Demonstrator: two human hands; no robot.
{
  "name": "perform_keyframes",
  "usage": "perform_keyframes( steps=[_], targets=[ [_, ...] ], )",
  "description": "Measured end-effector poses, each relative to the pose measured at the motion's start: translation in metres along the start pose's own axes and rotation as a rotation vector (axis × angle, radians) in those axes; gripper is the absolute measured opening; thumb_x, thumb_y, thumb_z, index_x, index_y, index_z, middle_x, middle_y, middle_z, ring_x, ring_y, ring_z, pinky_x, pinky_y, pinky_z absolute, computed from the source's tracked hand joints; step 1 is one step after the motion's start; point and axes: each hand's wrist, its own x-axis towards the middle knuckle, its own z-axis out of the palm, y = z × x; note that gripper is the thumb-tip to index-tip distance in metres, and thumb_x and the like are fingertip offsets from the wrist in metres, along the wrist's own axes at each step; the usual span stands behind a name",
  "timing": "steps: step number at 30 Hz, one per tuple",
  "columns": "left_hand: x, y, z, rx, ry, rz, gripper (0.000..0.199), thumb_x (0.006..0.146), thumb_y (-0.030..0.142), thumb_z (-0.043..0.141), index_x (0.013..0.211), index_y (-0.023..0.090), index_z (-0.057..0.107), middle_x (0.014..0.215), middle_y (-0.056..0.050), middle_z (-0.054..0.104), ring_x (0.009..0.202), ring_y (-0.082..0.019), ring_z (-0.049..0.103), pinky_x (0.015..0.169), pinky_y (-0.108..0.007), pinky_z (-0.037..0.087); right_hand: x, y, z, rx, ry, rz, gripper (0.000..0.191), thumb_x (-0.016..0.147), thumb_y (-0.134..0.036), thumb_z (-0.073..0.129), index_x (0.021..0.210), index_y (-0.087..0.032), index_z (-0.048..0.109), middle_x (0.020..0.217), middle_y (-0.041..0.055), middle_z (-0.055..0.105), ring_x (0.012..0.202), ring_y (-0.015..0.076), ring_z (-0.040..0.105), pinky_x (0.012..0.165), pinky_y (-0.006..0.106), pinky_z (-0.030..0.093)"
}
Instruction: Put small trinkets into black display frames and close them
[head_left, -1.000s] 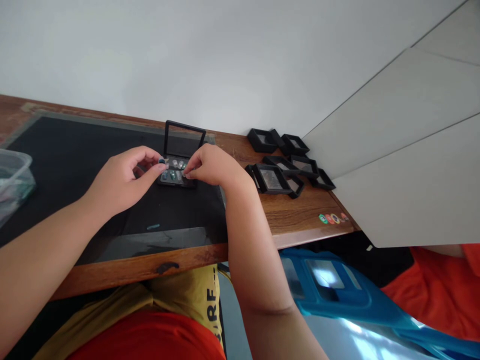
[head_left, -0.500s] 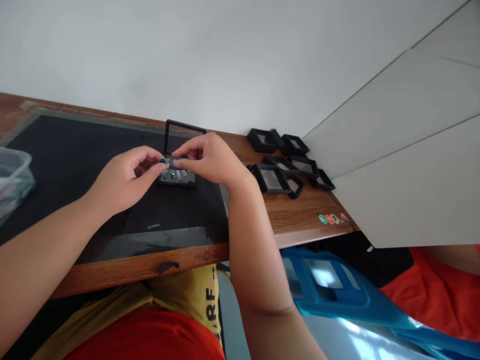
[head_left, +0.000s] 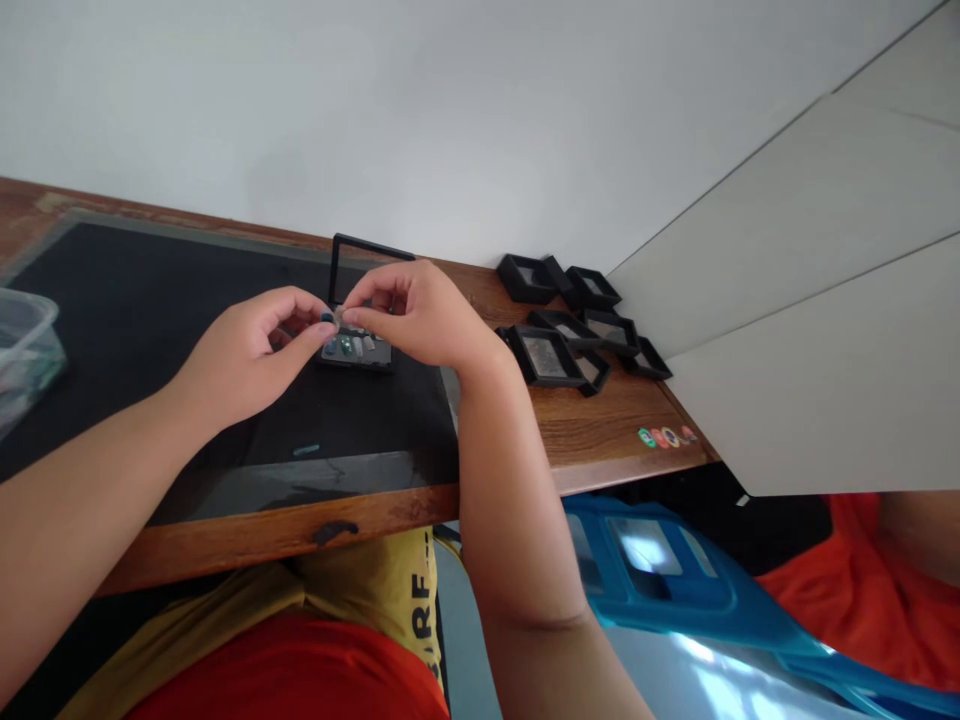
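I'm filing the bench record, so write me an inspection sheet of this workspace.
Surface: black mat on a wooden table.
Work items: open black case, lid up, holding small pieces.
Clutter: black display cases grouped right; clear tub left; thin strip near the mat's front.
Hands: left hand pinches a small dark piece; right hand is close by, its hold unclear.
Cables: none certain; thin yellow curve below the table edge is unclear.
Surroundings: pale wall; blue chair and another person's orange clothing at right.
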Motion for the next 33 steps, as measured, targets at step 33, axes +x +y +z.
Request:
perform_keyframes(
  steps=[33],
  targets=[
    [-0.001, -0.005, -0.001, 0.040, 0.072, -0.046, 0.030, 0.092, 0.053, 0.064, 0.103, 0.027, 0.075, 0.099, -0.006, 0.078, 0.083, -0.025, 0.069, 0.077, -0.039, 0.058, 0.000, 0.016, -0.018, -0.223, -0.182, 0.400, 0.010, 0.087, -0.019, 0.076, 0.090, -0.015, 0.084, 0.076, 0.0007, 0.070, 0.070, 0.0120, 0.055, 0.067, 0.028, 0.040]
  ],
)
